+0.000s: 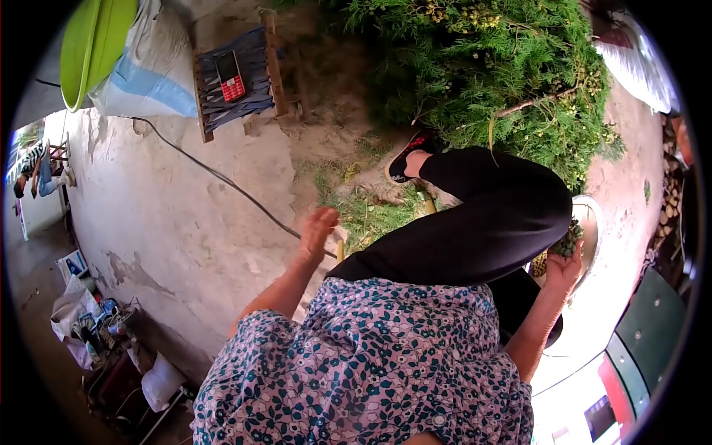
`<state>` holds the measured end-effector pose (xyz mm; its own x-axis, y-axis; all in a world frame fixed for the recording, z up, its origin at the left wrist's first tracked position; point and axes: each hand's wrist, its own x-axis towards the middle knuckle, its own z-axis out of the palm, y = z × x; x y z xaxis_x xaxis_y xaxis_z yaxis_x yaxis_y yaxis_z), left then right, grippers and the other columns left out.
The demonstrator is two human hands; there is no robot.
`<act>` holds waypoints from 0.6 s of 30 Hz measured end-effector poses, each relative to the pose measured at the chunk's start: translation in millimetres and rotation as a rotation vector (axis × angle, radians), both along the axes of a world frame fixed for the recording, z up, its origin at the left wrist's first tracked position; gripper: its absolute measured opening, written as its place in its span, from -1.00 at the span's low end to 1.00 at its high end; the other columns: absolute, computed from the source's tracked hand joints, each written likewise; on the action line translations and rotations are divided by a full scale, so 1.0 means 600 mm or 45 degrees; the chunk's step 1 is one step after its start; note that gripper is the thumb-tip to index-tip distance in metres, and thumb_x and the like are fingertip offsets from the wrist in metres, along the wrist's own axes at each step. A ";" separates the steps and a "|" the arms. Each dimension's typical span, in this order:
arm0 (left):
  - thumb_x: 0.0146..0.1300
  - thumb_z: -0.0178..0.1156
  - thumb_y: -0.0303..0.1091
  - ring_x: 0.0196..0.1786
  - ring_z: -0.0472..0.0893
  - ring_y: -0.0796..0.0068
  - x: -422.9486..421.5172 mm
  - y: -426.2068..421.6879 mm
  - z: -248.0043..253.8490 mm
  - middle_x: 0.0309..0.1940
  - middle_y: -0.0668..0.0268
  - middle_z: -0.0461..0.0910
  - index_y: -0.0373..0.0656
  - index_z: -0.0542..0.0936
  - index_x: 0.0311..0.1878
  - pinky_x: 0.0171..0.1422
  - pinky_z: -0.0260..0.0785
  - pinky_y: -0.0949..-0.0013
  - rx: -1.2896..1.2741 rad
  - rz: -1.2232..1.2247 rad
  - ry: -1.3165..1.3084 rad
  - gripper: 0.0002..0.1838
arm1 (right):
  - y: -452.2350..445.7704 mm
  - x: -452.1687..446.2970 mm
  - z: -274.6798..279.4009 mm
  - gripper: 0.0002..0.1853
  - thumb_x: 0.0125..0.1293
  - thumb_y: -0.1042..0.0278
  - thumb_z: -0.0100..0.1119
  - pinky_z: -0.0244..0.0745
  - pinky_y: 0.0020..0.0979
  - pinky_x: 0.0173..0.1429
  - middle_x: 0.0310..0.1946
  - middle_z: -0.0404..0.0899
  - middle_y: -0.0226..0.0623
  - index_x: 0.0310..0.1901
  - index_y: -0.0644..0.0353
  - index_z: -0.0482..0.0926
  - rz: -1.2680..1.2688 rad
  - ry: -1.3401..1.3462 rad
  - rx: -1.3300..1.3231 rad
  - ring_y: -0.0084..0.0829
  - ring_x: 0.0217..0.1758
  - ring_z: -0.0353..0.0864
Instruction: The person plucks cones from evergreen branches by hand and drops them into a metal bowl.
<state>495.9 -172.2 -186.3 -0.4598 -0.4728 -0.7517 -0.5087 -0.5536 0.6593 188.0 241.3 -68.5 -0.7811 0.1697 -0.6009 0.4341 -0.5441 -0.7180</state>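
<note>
My left hand (320,229) is raised over the concrete beside my thigh, its fingers loosely bent and apart, with nothing visible in them. Close to it is the end of a yellowish stick (341,250). On the other side of my knee, my right hand (565,268) is closed on a bunch of small green cones (569,239). That bunch is above a white basin (593,256), which is partly hidden by my leg. Yellowish pieces (539,264) show inside the basin. A large heap of green conifer branches (482,67) lies in front of my foot.
A low strapped stool (239,111) carries a red and black phone (230,76). A black cable (215,174) crosses the concrete. Green clippings (382,219) are scattered near my shoe (408,157). White sacks (159,63) stand behind the stool; another person (41,170) is far left.
</note>
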 end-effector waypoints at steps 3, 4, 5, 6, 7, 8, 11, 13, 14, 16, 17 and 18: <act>0.22 0.05 0.02 -0.08 0.45 0.48 -0.049 0.032 0.041 -0.15 0.27 0.53 -0.26 0.48 -0.01 0.07 0.28 0.39 0.063 -0.497 0.146 -0.49 | -0.029 0.002 0.012 -0.74 0.26 0.28 0.08 0.50 -0.50 -0.26 -0.14 0.56 -0.22 -0.09 0.24 0.47 -0.051 -0.014 0.060 -0.32 -0.09 0.54; 0.22 0.05 0.02 -0.08 0.45 0.48 -0.062 0.042 0.050 -0.15 0.27 0.53 -0.26 0.48 -0.01 0.07 0.28 0.39 0.061 -0.501 0.151 -0.49 | -0.039 0.004 0.018 -0.74 0.25 0.27 0.09 0.49 -0.56 -0.35 -0.15 0.56 -0.23 -0.10 0.24 0.48 -0.106 -0.021 0.127 -0.34 -0.11 0.55; 0.24 0.03 0.03 -0.02 0.44 0.47 -0.073 0.049 0.057 -0.10 0.25 0.51 -0.27 0.47 0.02 0.13 0.25 0.40 0.456 -0.611 0.202 -0.48 | -0.026 0.003 0.013 -0.74 0.25 0.27 0.09 0.49 -0.56 -0.35 -0.15 0.56 -0.23 -0.10 0.24 0.48 -0.108 -0.019 0.127 -0.34 -0.11 0.55; 0.26 0.02 0.03 0.03 0.42 0.46 -0.080 0.054 0.062 -0.04 0.23 0.50 -0.28 0.46 0.05 0.18 0.22 0.40 0.852 -0.712 0.251 -0.47 | -0.017 0.003 0.012 -0.75 0.25 0.28 0.09 0.45 -0.59 -0.42 -0.17 0.57 -0.23 -0.11 0.23 0.48 -0.038 -0.004 0.024 -0.36 -0.13 0.55; 0.26 0.02 0.03 0.03 0.42 0.46 -0.087 0.057 0.067 -0.04 0.23 0.50 -0.28 0.46 0.05 0.18 0.22 0.40 0.851 -0.713 0.252 -0.47 | -0.011 0.002 0.011 -0.76 0.25 0.28 0.09 0.41 -0.62 -0.48 -0.18 0.57 -0.23 -0.12 0.22 0.48 0.033 0.010 -0.080 -0.38 -0.15 0.55; 0.26 0.02 0.00 0.03 0.43 0.48 -0.095 0.057 0.071 -0.05 0.23 0.51 -0.28 0.46 0.06 0.18 0.22 0.43 0.812 -0.696 0.308 -0.48 | -0.009 0.001 0.006 -0.76 0.25 0.28 0.09 0.41 -0.62 -0.48 -0.18 0.57 -0.23 -0.12 0.22 0.48 0.034 0.014 -0.082 -0.38 -0.15 0.55; 0.25 0.04 -0.03 0.00 0.47 0.47 -0.121 0.044 0.117 -0.07 0.24 0.53 -0.28 0.45 0.06 0.16 0.26 0.42 0.700 -0.675 0.439 -0.50 | -0.046 0.010 0.027 -0.77 0.25 0.29 0.09 0.33 -0.66 -0.57 -0.20 0.58 -0.24 -0.12 0.21 0.49 -0.226 -0.031 0.191 -0.42 -0.18 0.55; 0.24 0.07 -0.05 -0.04 0.52 0.45 -0.128 0.032 0.124 -0.08 0.24 0.54 -0.27 0.45 0.07 0.13 0.30 0.40 0.630 -0.664 0.519 -0.50 | -0.017 0.010 0.025 -0.77 0.25 0.29 0.10 0.34 -0.67 -0.57 -0.23 0.58 -0.26 -0.12 0.21 0.49 0.011 0.021 -0.115 -0.42 -0.19 0.54; 0.25 0.05 -0.06 -0.11 0.55 0.40 -0.126 0.017 0.115 -0.09 0.22 0.54 -0.25 0.44 0.08 0.09 0.34 0.35 0.733 -0.456 0.648 -0.52 | -0.007 0.009 0.020 -0.77 0.25 0.29 0.10 0.34 -0.67 -0.57 -0.23 0.58 -0.26 -0.12 0.21 0.49 0.006 0.028 -0.116 -0.42 -0.19 0.54; 0.25 0.05 -0.08 -0.29 0.57 0.36 -0.125 -0.015 0.087 -0.16 0.20 0.56 -0.23 0.43 0.07 -0.04 0.40 0.30 0.817 -0.042 0.772 -0.54 | -0.042 0.016 0.038 -0.77 0.24 0.27 0.10 0.30 -0.70 -0.63 -0.22 0.57 -0.28 -0.14 0.21 0.49 -0.154 0.046 0.058 -0.44 -0.22 0.55; 0.23 0.07 -0.08 -0.39 0.57 0.37 -0.127 -0.027 0.073 -0.21 0.21 0.57 -0.22 0.43 0.05 -0.12 0.42 0.30 0.801 0.159 0.770 -0.55 | -0.043 0.019 0.038 -0.77 0.24 0.27 0.10 0.30 -0.70 -0.63 -0.22 0.57 -0.28 -0.14 0.21 0.49 -0.160 0.050 0.057 -0.44 -0.22 0.55; 0.25 0.05 -0.08 -0.37 0.54 0.45 -0.140 -0.028 0.077 -0.26 0.25 0.56 -0.22 0.41 0.05 -0.19 0.39 0.39 0.593 0.308 0.644 -0.55 | -0.039 0.021 0.037 -0.77 0.24 0.26 0.11 0.27 -0.71 -0.65 -0.23 0.57 -0.29 -0.15 0.20 0.49 -0.096 0.069 -0.028 -0.45 -0.25 0.54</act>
<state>411.9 -189.1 -140.0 -0.7274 -0.2883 -0.6227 -0.0317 -0.8923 0.4503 200.9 217.8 -46.6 -0.7980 0.2164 -0.5625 0.3524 -0.5897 -0.7267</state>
